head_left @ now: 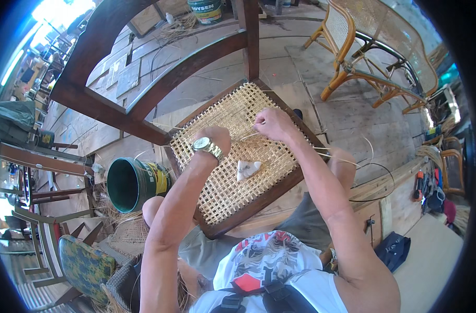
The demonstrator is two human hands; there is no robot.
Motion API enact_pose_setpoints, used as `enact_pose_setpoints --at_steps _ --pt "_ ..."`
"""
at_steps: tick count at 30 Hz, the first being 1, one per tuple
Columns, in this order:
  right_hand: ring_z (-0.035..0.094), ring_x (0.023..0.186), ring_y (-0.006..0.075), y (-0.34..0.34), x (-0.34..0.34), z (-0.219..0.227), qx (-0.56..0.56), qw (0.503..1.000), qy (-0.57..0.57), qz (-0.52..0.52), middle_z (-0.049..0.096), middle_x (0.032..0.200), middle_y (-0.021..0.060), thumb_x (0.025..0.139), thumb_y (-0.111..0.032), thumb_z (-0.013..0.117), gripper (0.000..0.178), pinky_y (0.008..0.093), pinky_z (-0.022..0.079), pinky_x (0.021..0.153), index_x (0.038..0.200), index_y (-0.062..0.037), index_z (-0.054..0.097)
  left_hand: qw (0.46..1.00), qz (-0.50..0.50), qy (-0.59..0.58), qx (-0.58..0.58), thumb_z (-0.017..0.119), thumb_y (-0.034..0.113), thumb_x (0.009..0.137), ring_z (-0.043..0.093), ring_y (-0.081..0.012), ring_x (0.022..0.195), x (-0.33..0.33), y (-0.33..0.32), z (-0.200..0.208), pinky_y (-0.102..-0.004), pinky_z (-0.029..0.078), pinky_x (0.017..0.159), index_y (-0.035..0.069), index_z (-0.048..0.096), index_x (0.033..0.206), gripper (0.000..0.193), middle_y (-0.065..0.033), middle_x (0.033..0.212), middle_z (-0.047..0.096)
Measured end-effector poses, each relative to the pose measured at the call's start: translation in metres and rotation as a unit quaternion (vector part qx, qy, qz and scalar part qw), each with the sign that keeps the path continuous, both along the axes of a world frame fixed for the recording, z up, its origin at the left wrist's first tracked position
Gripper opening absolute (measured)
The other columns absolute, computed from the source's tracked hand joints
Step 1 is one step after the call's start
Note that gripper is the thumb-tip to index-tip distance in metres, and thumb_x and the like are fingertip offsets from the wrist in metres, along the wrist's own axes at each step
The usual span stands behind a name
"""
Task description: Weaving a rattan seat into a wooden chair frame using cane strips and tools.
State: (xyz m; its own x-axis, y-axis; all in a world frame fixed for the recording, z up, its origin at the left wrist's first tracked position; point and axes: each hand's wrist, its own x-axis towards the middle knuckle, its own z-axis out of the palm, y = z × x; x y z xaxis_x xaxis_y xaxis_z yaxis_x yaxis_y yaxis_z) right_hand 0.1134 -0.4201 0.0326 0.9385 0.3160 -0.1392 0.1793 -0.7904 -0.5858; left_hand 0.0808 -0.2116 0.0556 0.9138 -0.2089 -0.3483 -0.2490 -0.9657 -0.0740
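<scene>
A chair seat of woven cane (225,190) in a dark wooden frame (243,221) lies between my knees, its backrest (191,65) rising at the far left. My left hand (217,139), with a metal watch on the wrist, is closed low over the middle of the weave; its fingertips are hidden. To the right of it, my right hand (276,124) pinches a thin cane strand (247,136) that runs across the gap towards the left hand. On the cane nearer me rests a whitish wedge-shaped lump (247,169).
A dark green bucket (124,185) lies tipped left of the seat. Loose strands (371,148) and a dark loop stick out at the right. A rattan armchair (342,62) stands at the far right; another bucket (205,11) is at the back. Tools (419,185) hang at the right.
</scene>
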Motion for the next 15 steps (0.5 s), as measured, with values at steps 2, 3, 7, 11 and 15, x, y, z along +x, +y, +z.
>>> enact_pose_setpoints --at_steps 2,3,7,11,15 --pt "0.071 0.086 0.0331 -0.005 0.001 -0.005 0.022 0.999 -0.028 -0.007 0.073 0.088 0.0165 0.080 -0.020 0.067 0.015 0.0431 0.055 0.079 0.082 -0.0078 0.076 1.000 -0.004 0.010 0.017 0.060 0.019 0.087 0.074 -0.0351 0.093 0.003 0.000 -0.009 -0.0451 0.059 0.078 0.004 0.077 0.097 0.024 -0.0211 0.098 0.074" --pt "0.070 0.084 0.0342 -0.009 0.002 -0.007 0.041 0.997 -0.056 -0.015 0.072 0.086 0.0174 0.079 -0.019 0.066 0.015 0.0432 0.055 0.078 0.079 -0.0067 0.075 1.000 -0.001 0.013 -0.006 0.060 0.019 0.087 0.074 -0.0350 0.094 0.007 0.002 -0.029 -0.0450 0.059 0.078 0.004 0.077 0.097 0.024 -0.0218 0.098 0.074" --pt "0.070 0.083 0.0349 -0.016 0.005 -0.014 0.060 0.997 -0.048 -0.010 0.072 0.086 0.0187 0.077 -0.019 0.065 0.016 0.0435 0.055 0.078 0.078 -0.0062 0.074 0.995 0.046 0.021 -0.085 0.059 0.018 0.088 0.073 -0.0362 0.094 -0.003 0.006 -0.029 -0.0457 0.059 0.079 0.004 0.077 0.096 0.025 -0.0235 0.099 0.074" --pt "0.070 0.083 0.0340 -0.013 0.005 -0.011 0.072 0.996 -0.044 0.002 0.072 0.086 0.0181 0.077 -0.018 0.064 0.016 0.0433 0.055 0.078 0.078 -0.0065 0.074 0.994 0.083 -0.023 -0.069 0.057 0.014 0.091 0.073 -0.0374 0.092 -0.022 -0.009 -0.021 -0.0469 0.060 0.077 0.004 0.075 0.098 0.022 -0.0222 0.094 0.074" --pt "0.071 0.083 0.0322 -0.007 0.011 -0.014 0.024 0.999 -0.006 0.036 0.073 0.086 0.0170 0.077 -0.016 0.063 0.016 0.0421 0.055 0.077 0.083 -0.0084 0.075 0.989 0.106 -0.055 -0.087 0.052 0.012 0.094 0.074 -0.0369 0.090 -0.039 -0.014 -0.019 -0.0474 0.059 0.074 0.004 0.068 0.103 0.020 -0.0210 0.092 0.074"
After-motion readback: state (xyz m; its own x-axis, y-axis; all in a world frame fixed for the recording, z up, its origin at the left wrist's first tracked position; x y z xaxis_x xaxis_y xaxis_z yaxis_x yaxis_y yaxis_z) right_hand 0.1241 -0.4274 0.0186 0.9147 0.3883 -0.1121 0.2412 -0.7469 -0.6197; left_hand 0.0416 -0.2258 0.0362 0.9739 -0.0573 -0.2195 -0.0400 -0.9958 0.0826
